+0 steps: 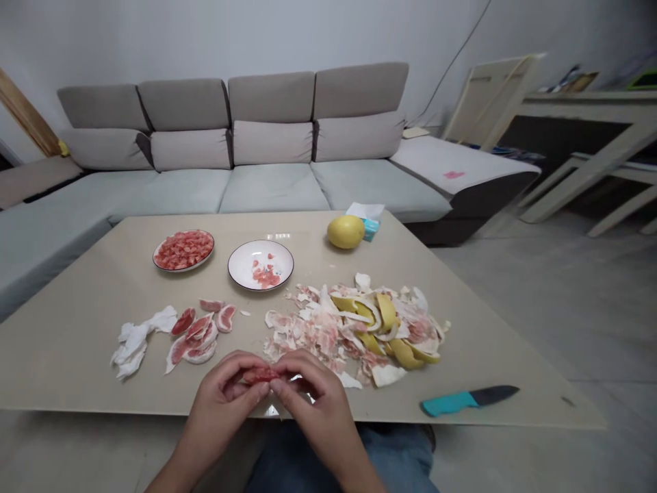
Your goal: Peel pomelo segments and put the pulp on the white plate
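Observation:
A red pomelo segment [260,374] is pinched between the fingertips of my left hand [230,387] and my right hand [308,387], above the table's front edge. Both thumbs press together at its near side. Left of my hands lie several pomelo segments [200,335] with pale membrane on them. Just beyond my right hand spreads a heap of peel and membrane scraps [328,329]. A white plate [239,263] farther back carries a few bits of red pulp. Another plate [177,269], to its left, is piled with red pulp pieces [183,250].
A whole yellow pomelo [345,231] sits beside a blue tissue pack [370,228] at the back. A knife [469,400] with a teal handle lies at the front right, blade pointing right. Crumpled tissue [136,342] is at the left. Behind the table [92,287] stands a grey sofa [272,188].

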The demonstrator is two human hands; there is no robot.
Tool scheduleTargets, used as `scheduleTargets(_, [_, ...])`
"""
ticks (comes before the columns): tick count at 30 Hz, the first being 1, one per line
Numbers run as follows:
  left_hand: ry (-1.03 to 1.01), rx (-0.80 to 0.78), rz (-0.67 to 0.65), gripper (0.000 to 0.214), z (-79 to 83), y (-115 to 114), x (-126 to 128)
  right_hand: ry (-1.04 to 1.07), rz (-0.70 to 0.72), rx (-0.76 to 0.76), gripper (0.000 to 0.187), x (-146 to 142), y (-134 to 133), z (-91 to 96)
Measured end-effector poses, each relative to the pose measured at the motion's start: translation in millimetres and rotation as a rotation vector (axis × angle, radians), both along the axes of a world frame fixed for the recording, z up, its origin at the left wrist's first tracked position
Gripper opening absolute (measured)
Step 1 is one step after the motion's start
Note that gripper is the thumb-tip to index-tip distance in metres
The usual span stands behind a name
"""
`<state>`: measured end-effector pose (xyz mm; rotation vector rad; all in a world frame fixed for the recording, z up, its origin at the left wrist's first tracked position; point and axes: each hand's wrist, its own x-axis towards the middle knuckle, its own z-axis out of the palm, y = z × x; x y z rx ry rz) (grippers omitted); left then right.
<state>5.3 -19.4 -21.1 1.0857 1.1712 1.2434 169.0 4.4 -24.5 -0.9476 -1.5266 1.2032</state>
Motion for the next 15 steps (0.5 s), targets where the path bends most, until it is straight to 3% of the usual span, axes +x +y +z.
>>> scheduleTargets(8, [-0.276, -0.186, -0.021, 0.019, -1.5, -0.5, 0.6, 0.252, 0.058, -0.178, 0.013, -6.7, -1.4, -3.2])
scheduleTargets(15, [-0.252, -0.156, 0.067, 0.023, -6.1, -2.0, 0.0, 0.396, 0.116, -0.301, 0.017, -11.0, -1.5, -12.1])
